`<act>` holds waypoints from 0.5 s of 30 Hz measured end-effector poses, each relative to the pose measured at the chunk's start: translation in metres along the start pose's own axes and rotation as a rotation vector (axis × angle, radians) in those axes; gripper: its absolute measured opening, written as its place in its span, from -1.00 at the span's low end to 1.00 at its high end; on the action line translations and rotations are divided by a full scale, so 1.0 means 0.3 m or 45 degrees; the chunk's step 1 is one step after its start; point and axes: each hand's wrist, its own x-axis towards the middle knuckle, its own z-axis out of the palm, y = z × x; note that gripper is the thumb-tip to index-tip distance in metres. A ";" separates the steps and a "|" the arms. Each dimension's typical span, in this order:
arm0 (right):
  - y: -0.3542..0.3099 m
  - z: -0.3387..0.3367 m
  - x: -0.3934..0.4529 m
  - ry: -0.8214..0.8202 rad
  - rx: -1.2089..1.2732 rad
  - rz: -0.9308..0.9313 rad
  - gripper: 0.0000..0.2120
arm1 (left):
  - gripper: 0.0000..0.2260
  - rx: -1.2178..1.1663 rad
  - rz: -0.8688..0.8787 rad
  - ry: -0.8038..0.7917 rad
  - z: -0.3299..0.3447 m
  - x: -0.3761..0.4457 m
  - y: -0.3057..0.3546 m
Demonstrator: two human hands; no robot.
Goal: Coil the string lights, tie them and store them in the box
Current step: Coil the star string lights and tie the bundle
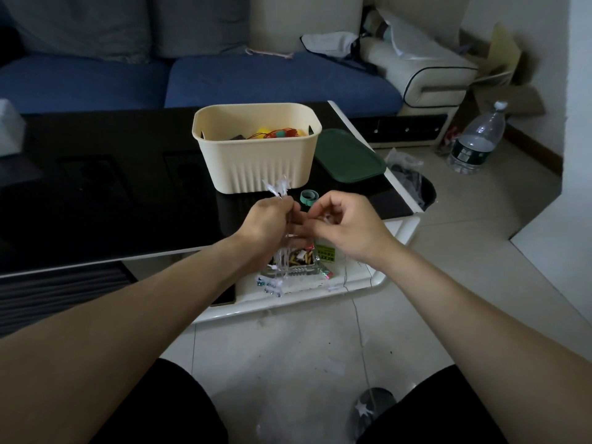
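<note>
My left hand (269,219) grips the coiled string lights (278,190) in a closed fist, near the cream box (256,161). My right hand (346,225) pinches the loose wire (360,328) that trails down to the floor. I should feed each loop at even length, keep it snug, then wrap it with the green tie (308,197) beside the box

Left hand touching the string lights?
Touching. Head view: the left hand grips the string lights; loops stick out above and below the fist.
</note>
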 end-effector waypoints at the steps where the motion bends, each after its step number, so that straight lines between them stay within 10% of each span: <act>1: 0.000 0.007 0.000 -0.027 0.005 -0.005 -0.82 | -0.71 0.057 0.009 0.005 0.000 -0.001 -0.005; 15: 0.041 0.004 -0.006 -0.326 -0.031 0.410 -0.64 | -0.74 0.240 -0.031 0.058 -0.020 0.005 -0.003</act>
